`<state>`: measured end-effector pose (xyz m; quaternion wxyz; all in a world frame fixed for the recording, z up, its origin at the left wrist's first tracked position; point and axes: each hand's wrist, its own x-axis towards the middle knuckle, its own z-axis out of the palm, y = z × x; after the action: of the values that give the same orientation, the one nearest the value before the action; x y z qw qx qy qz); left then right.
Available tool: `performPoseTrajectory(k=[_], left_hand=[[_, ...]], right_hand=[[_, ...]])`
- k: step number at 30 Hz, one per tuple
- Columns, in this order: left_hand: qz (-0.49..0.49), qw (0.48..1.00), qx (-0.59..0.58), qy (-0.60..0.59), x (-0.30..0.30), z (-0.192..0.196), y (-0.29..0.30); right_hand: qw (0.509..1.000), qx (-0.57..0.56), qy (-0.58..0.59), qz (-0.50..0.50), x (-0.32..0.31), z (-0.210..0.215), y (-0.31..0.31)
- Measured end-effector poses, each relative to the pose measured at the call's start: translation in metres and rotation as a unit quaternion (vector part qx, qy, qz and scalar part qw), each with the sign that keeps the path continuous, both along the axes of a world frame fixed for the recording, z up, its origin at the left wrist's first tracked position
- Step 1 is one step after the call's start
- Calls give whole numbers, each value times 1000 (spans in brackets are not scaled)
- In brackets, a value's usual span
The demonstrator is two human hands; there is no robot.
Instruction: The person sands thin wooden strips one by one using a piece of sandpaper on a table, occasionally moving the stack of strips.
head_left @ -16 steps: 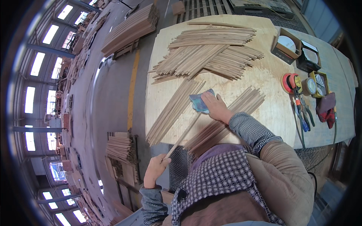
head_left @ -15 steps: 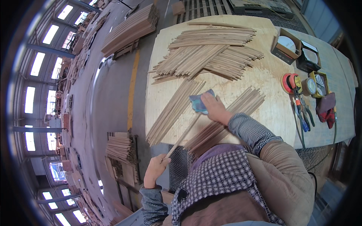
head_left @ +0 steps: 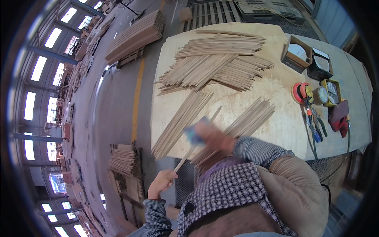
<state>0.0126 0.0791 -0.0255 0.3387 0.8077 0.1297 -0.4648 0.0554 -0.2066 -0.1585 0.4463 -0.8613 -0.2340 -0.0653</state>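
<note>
My left hand (head_left: 162, 183) is closed on the near end of a thin wooden strip (head_left: 215, 113), which slants away from me over the table edge. Blurred by motion, my right hand (head_left: 216, 136) presses a bluish cloth (head_left: 193, 135) onto that strip, around its middle. The strip's far end sticks out beyond the cloth. Left of it lies a row of similar strips (head_left: 183, 124); to its right is another bundle (head_left: 252, 116), partly under my right forearm. Farther back, several layers of strips (head_left: 221, 47) are piled crosswise.
On the pale plywood tabletop (head_left: 284, 130), to the right, are open boxes of round discs (head_left: 297, 50), a red sander (head_left: 301, 91), a tape roll (head_left: 320, 94), pliers (head_left: 320, 122) and a dark red cloth (head_left: 338, 114). Stacked boards (head_left: 136, 35) and a strip-laden rack (head_left: 123, 160) stand left.
My right hand has slid the cloth along the strip toward me and to the left, baring the far end. My left hand still grips the near end.
</note>
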Motion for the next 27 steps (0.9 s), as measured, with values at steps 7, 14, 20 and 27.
performPoseTrajectory(k=[7, 14, 20, 27], left_hand=[[-40, 996, 25, -77, -15, -20, 12], [-178, 924, 98, -324, -43, -41, 11], [-242, 870, 90, -420, -53, -100, -15], [-223, 805, 12, -550, -34, -170, -76]], right_hand=[[997, -66, -22, -24, 9, -16, -11], [987, -118, 59, -87, 18, -40, -70], [987, -4, 86, -138, -23, 50, -137], [965, -178, 80, -174, -66, -19, -165]])
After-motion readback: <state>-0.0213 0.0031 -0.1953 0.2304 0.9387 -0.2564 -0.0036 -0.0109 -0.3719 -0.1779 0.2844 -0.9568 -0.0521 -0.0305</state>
